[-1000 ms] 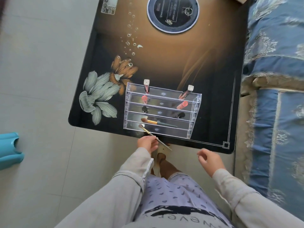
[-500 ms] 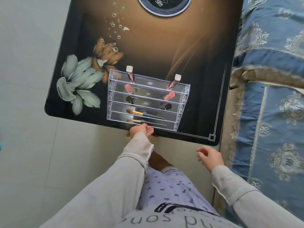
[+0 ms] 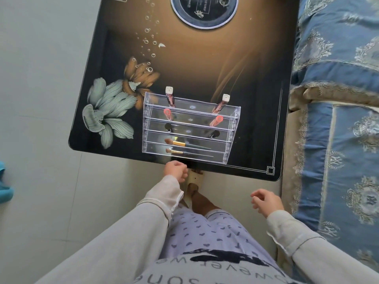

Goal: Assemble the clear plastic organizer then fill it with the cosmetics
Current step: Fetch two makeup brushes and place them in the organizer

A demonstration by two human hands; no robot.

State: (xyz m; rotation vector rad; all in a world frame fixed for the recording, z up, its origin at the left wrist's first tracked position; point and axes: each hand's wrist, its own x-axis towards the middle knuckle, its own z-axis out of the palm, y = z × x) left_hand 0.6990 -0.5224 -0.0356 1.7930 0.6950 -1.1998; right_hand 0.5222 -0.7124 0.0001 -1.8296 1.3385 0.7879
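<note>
The clear plastic organizer (image 3: 233, 128) stands near the front edge of the dark table (image 3: 205, 68). Its back rows hold two lip gloss tubes (image 3: 169, 97), two pink lipsticks (image 3: 216, 120) and two black caps (image 3: 168, 127). A thick brush (image 3: 180, 143) lies in the fourth row and a thin brush (image 3: 178, 152) in the front row. My left hand (image 3: 176, 170) hovers just off the table's front edge, fingers loosely curled, holding nothing. My right hand (image 3: 266, 201) hangs lower right, away from the table, fingers relaxed.
A round dark hotplate disc (image 3: 204, 11) is set into the table's far side. A blue patterned sofa (image 3: 338, 119) borders the table on the right. A teal object (image 3: 5, 189) lies on the tiled floor at left. My feet show under the table edge.
One second ago my left hand held the thin brush at the organizer's front; it now lies in the front row and the hand has drawn back to the table edge, empty.
</note>
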